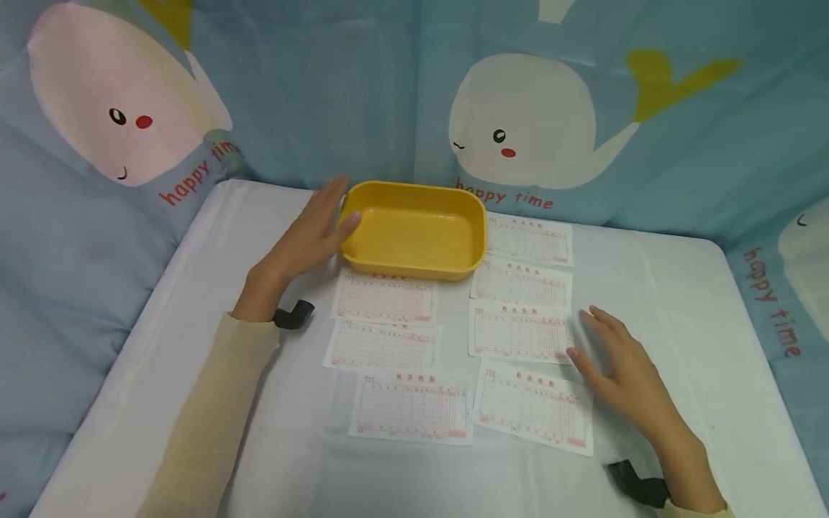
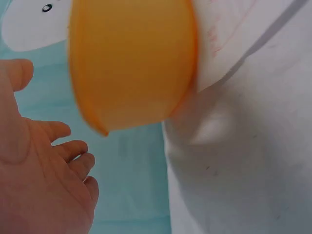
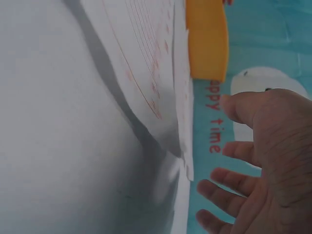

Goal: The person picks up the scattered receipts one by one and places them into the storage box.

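A yellow rectangular plastic tray (image 1: 414,241) stands toward the back of the table, its inside bare. My left hand (image 1: 311,234) is at the tray's left end, fingers extended and thumb over the rim in the head view. The left wrist view shows a gap between that hand (image 2: 46,161) and the tray (image 2: 134,63). Paper forms printed in red lie in two columns; the left column has three, including the nearest form (image 1: 412,408). My right hand (image 1: 631,381) hovers beside the right column, near a form (image 1: 520,332), fingers spread and holding nothing.
The right column's other forms include one at the back (image 1: 537,241), partly beside the tray, and one in front (image 1: 536,410). A white cloth (image 1: 673,324) covers the table. Behind and at both sides hangs a blue curtain (image 1: 337,93) with whale prints.
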A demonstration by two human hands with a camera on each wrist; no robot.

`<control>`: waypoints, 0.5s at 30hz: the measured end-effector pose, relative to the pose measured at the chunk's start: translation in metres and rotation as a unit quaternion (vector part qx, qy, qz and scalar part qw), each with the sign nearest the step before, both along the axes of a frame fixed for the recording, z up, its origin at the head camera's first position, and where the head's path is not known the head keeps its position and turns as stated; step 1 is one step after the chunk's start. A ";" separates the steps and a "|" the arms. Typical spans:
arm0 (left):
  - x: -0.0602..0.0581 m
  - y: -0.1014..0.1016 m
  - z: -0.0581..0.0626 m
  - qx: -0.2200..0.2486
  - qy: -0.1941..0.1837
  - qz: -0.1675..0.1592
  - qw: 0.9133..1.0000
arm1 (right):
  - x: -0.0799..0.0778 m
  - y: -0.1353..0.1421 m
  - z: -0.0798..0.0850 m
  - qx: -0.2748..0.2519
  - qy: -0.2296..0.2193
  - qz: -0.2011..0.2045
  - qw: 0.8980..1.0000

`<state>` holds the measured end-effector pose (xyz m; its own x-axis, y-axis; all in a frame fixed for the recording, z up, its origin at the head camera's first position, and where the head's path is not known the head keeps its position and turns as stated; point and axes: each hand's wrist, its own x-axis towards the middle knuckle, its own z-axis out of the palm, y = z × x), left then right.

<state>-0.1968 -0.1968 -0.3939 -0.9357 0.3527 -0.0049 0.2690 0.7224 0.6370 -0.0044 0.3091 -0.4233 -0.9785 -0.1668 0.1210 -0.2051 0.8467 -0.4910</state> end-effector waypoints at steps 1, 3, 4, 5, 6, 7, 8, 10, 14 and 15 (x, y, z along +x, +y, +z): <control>-0.001 0.000 0.000 -0.003 0.001 -0.004 1.000 | 0.004 -0.004 0.000 -0.002 -0.006 -0.003 1.000; -0.003 0.000 -0.001 -0.002 0.004 -0.012 1.000 | 0.011 -0.008 -0.003 0.000 -0.014 -0.005 1.000; -0.004 0.000 -0.002 0.000 0.000 -0.012 1.000 | 0.016 -0.010 -0.003 0.000 -0.020 -0.005 1.000; -0.004 0.001 -0.004 0.002 -0.006 -0.012 1.000 | 0.020 -0.011 -0.003 -0.001 -0.025 -0.005 1.000; -0.004 0.001 -0.005 0.006 -0.013 -0.012 1.000 | 0.025 -0.011 -0.003 -0.002 -0.027 -0.004 1.000; -0.005 0.002 -0.006 0.010 -0.018 -0.011 1.000 | 0.029 -0.010 -0.003 -0.003 -0.029 -0.003 1.000; -0.005 0.003 -0.006 0.013 -0.022 -0.010 1.000 | 0.032 -0.010 -0.003 -0.004 -0.030 0.000 1.000; -0.004 0.004 -0.007 0.013 -0.028 -0.007 1.000 | 0.039 -0.010 -0.002 -0.006 -0.028 0.004 1.000; -0.004 0.005 -0.008 0.016 -0.032 -0.005 0.999 | 0.049 -0.012 -0.003 0.003 -0.014 0.001 1.000; -0.004 0.005 -0.008 0.016 -0.032 -0.004 0.999 | 0.052 -0.013 -0.003 0.005 -0.012 -0.002 1.000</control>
<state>-0.2005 -0.1915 -0.4024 -0.9309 0.3615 -0.0530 0.2328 0.6988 0.6763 0.0475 0.2959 -0.4261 -0.9819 -0.1636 0.0955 -0.1894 0.8525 -0.4872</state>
